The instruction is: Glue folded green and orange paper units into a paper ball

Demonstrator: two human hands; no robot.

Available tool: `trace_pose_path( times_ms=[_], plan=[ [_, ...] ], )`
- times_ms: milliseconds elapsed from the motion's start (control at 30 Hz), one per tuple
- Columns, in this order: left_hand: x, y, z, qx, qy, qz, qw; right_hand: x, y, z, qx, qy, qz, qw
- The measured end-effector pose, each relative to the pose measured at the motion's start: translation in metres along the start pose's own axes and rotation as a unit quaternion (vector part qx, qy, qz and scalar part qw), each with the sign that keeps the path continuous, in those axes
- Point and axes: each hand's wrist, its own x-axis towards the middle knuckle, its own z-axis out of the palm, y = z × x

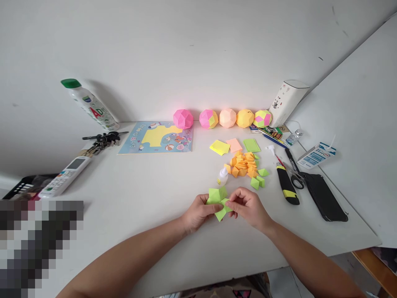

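Note:
Near the front middle of the table, a green folded-paper piece (214,194) with several flaps is held between both hands. My left hand (200,212) grips its left side, thumb laid across the front. On the right flap, my right hand (246,207) pinches the paper between thumb and fingers. Just beyond the paper stands a small glue bottle (223,176) with a white top. Behind it to the right lies a heap of orange folded-paper units (243,164), with a few green units (257,182) beside it. My fingers hide part of the green piece.
Sticky-note pads (220,147) lie behind the heap. Several paper balls (228,118) line the wall, with a decorated sheet (155,138) at left. A utility knife (287,184), scissors (297,181) and a black pouch (324,196) lie right. A remote (65,177) and a bottle (93,105) are left.

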Motion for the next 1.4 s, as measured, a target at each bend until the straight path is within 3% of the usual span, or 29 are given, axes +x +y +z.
trace_pose_path(
  times_ms=[533,1100,1400],
  plan=[
    [0.001,-0.002,-0.002,0.007,0.012,-0.009,1.000,-0.001,-0.007,0.001,0.009,-0.002,0.025,1.000],
    [0.002,-0.004,-0.001,-0.021,0.007,0.016,1.000,0.001,0.002,0.003,0.020,0.019,0.011,1.000],
    [0.002,-0.009,-0.002,-0.017,0.038,0.023,0.999,0.001,0.004,0.006,0.036,0.020,0.025,0.999]
  ],
)
